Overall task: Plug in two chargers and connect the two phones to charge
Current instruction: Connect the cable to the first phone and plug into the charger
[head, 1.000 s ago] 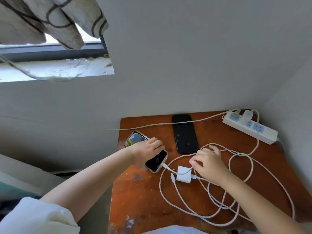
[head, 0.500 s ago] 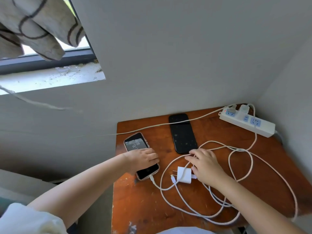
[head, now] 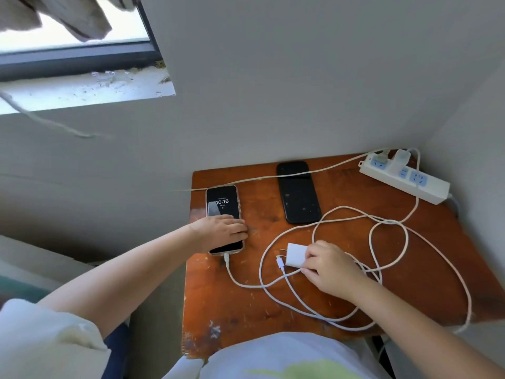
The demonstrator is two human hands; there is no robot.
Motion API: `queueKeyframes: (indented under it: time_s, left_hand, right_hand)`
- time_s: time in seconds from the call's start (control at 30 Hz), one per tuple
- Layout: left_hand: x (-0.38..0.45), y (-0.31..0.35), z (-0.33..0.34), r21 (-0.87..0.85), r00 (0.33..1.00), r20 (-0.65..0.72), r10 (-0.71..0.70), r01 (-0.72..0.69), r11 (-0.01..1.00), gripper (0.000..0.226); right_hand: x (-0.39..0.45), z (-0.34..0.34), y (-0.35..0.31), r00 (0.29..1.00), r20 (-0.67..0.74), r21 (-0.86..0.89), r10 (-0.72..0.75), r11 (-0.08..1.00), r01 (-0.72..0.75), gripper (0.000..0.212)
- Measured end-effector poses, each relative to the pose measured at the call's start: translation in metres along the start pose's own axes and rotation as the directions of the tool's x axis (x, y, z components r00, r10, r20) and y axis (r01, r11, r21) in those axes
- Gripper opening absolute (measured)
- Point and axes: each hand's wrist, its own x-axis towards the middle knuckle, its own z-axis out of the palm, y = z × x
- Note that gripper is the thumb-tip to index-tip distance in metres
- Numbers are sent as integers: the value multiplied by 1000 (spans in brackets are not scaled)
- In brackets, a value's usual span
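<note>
Now, with left hand [head: 221,232] flat on the lit phone [head: 223,214] left of the dark phone [head: 298,192], right hand [head: 329,266] pinching the loose charger [head: 295,255]: lift prongs clear of cable loops toward the power strip [head: 404,177].

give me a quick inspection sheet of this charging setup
surface: worn wooden table set in a wall corner.
job's things: lit phone showing 10:16, cable plugged in; dark phone with no cable in it; loose charger on the table; power strip with one charger plugged in.
clutter: nothing seen.
grippers: left hand flat on the lit phone; right hand gripping the loose charger.
cables: white cables in overlapping loops; a free plug end beside the loose charger.
surroundings: window upper left, curtain above it.
</note>
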Motion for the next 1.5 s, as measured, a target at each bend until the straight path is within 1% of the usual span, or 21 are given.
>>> queueKeyframes:
  time_s: [0.1,0.2,0.27,0.37,0.43,0.5,0.57,0.63,0.73,0.83,0.97,1.07,1.13,1.17,1.23,1.3,1.33,1.4,1.43,1.47,1.5]
  left_hand:
    - [1,3,-1,21,999,7,-40,40,999,61]
    - [3,10,0,37,996,8,-86,85,996,61]
    - [5,16,1,-2,993,-16,-121,121,993,59]
    - [8,29,3,-162,975,-108,-196,177,971,55]
    - [12,43,5,-328,942,-184,-280,210,921,52]
    - [15,59,5,-467,912,-217,-349,217,857,48]
    - [18,76,6,-513,912,-235,-337,178,840,50]
    - [20,91,8,-502,924,-251,-288,130,855,51]
    - [24,110,11,-494,922,-269,-277,115,862,47]
    - [28,121,13,-518,882,-341,-326,114,848,40]
    - [28,126,15,-545,838,-409,-362,94,833,29]
    - [22,123,7,-535,753,-529,-390,60,843,15]
    - [21,119,7,-550,682,-596,-423,38,834,17]
    - [20,116,8,-556,676,-600,-429,33,830,17]
    - [19,111,10,-574,717,-565,-408,14,819,12]
    - [18,107,12,-593,785,-498,-369,2,805,15]
    - [18,105,15,-582,815,-475,-333,-7,813,19]
    - [17,104,16,-557,868,-429,-250,-36,830,23]
    - [17,104,16,-537,886,-414,-211,-51,842,24]
    - [17,104,16,-521,894,-406,-186,-59,851,25]
    - [16,104,17,-518,896,-403,-185,-56,854,26]
  right_hand:
    - [-5,6,-2,1000,19,-23,18,1000,-17,28]
    - [-11,13,-2,998,42,43,41,998,-43,26]
    - [-15,15,-1,998,1,94,66,993,-66,25]
    - [-18,13,1,985,-101,155,137,981,-120,23]
    - [-19,8,5,965,-170,189,201,967,-169,21]
    - [-21,3,10,938,-204,205,279,950,-237,22]
    - [-28,0,18,912,-207,201,354,928,-314,25]
    - [-35,-2,26,898,-177,158,402,912,-378,32]
    - [-40,-2,33,904,-93,65,417,908,-413,42]
    - [-32,0,32,913,-30,5,407,914,-407,38]
    - [-20,-2,32,924,-37,-11,380,925,-380,25]
    - [-16,-9,27,925,-88,73,370,928,-365,23]
    - [-15,-12,23,919,-127,131,372,925,-357,25]
    - [-15,-14,21,922,-121,146,369,925,-351,24]
    - [-16,-18,18,936,-59,157,348,929,-336,23]
    - [-18,-25,18,936,106,127,336,929,-348,22]
    - [-19,-27,20,916,215,89,338,927,-363,22]
    - [-19,-29,23,838,418,21,351,918,-396,27]
    - [-18,-28,22,800,478,-7,363,912,-409,33]
    - [-17,-26,21,783,497,-33,374,910,-413,38]
    - [-15,-24,19,795,470,-53,383,911,-408,38]
